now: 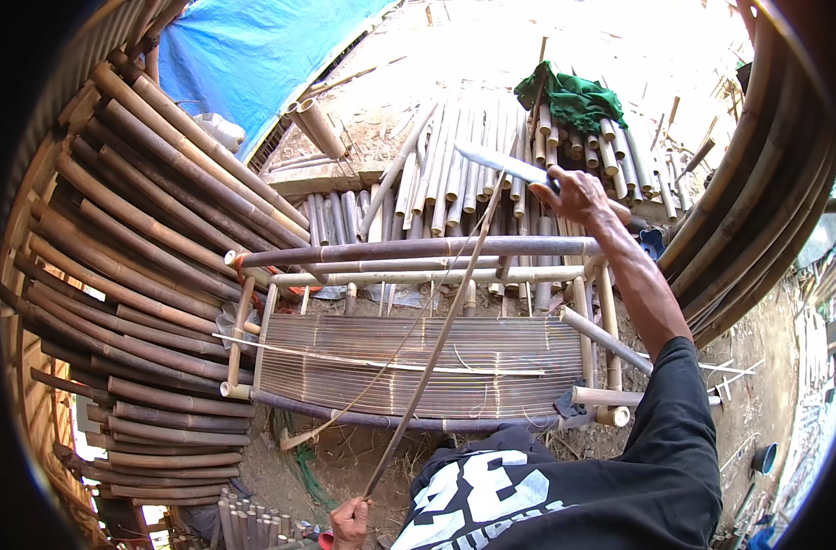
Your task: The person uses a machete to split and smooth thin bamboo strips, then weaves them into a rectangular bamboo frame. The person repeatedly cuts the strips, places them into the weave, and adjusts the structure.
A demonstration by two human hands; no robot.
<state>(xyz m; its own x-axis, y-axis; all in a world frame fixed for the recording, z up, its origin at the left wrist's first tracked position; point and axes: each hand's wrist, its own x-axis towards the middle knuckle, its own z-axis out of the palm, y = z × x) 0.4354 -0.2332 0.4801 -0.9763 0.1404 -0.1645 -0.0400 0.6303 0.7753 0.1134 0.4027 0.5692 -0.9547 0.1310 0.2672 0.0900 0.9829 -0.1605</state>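
Observation:
My right hand (578, 194) is wrapped round the handle of a machete (505, 164), its pale blade pointing left above the far side of a bamboo bench (409, 249). Low in the picture, my left hand (351, 521) grips the near end of a long bamboo strip (433, 356). This strip slants up across the bench, and its far end meets the blade. A thinner, paler sliver (381, 365) curves away from near the strip's upper end down to the bench's near edge. The slatted seat (491, 344) lies below, with a narrow loose slat on top of it.
Stacked bamboo poles (152, 229) line the left side, and thick poles (748, 174) bend along the right. Beyond the bench lie cut bamboo lengths (464, 156) and a green cloth (578, 99). A blue tarp (253, 55) hangs at far left. Two poles (610, 339) jut from the bench's right end.

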